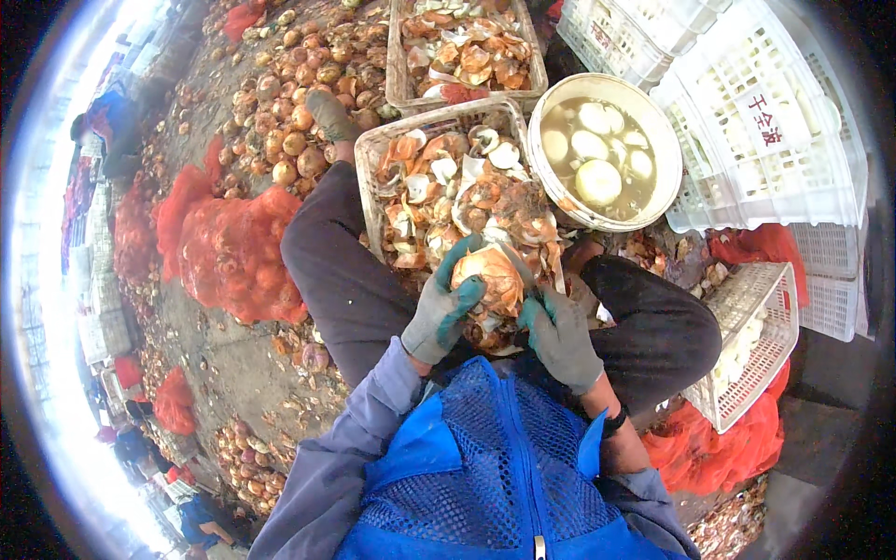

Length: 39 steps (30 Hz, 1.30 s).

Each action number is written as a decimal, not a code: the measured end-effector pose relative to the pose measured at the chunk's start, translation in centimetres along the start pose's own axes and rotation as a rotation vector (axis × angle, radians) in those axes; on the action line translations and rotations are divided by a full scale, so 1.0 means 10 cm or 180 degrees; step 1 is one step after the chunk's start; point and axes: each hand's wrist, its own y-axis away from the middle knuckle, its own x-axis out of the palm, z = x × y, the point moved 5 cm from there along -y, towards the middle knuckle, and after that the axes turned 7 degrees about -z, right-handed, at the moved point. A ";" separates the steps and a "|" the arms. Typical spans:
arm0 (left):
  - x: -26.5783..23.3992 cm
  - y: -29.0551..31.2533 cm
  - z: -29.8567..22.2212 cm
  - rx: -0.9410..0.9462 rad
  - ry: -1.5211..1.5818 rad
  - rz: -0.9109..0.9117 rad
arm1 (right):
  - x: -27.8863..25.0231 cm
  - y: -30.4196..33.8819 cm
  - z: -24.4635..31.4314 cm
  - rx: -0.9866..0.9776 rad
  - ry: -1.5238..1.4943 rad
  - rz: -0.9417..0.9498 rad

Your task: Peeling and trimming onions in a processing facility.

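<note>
A brown-skinned onion (489, 276) with loose, flaking skin is held over my lap. My left hand (442, 308), in a grey glove with green fingertips, wraps round its left side, the thumb across its front. My right hand (564, 338), gloved the same way, is closed at the onion's right side. A narrow grey shape runs along the onion there; whether it is a finger or a tool I cannot tell. Just beyond the hands stands a white crate (371, 201) heaped with onion skins (495, 191) and scraps.
A white bucket (644, 217) of cloudy water with peeled onions stands right of the crate. Another crate (396, 56) of skins lies beyond. Unpeeled onions (294, 145) and red mesh sacks (238, 247) spread left. White crates (761, 121) are stacked right; a tipped basket (747, 373) lies near my knee.
</note>
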 end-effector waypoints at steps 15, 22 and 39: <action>-0.10 -0.06 -0.07 0.0478 -0.1316 -0.0173 | -0.13 -0.19 -0.14 -0.0221 0.0067 0.0641; -0.11 -0.11 -0.10 0.0507 -0.1478 -0.0243 | -0.08 -0.38 -0.14 -0.0266 0.0140 0.1200; -0.09 -0.01 -0.06 -0.0168 -0.0860 -0.0410 | 0.07 -0.25 0.03 0.0074 -0.0161 0.1261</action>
